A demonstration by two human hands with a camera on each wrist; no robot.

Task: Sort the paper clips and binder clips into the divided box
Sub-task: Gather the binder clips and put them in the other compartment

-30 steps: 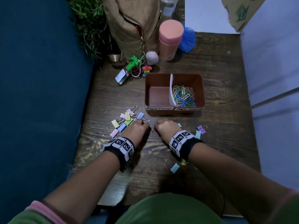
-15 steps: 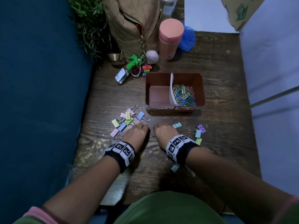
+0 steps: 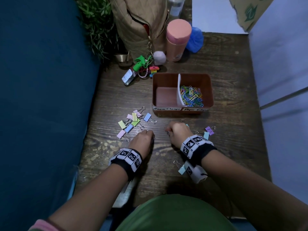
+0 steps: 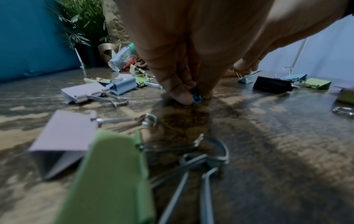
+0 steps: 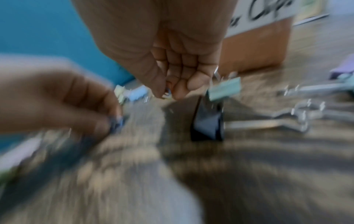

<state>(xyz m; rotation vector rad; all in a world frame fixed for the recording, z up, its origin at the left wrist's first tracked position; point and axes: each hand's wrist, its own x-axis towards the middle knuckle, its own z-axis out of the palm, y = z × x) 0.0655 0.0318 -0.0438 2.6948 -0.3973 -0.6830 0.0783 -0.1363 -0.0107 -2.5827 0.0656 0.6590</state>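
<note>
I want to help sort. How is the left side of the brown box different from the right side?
The left compartment holds nothing, showing its bare floor; the right compartment holds a pile of colourful paper clips. The left compartment's label reads "Paper Clamps"; the right compartment's label begins "Paper" but its second word is unclear. Both belong to one brown box, split by a white divider.

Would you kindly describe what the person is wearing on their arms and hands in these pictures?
Both forearms are bare. Each wrist carries a black fabric wristband ringed with white square tiles printed with black pixel-pattern markers; the right wristband also has a white tagged block hanging beneath it. Pink sleeve cuffs over green fabric show near the bottom corners. The left hand and right hand wear no gloves.
</note>
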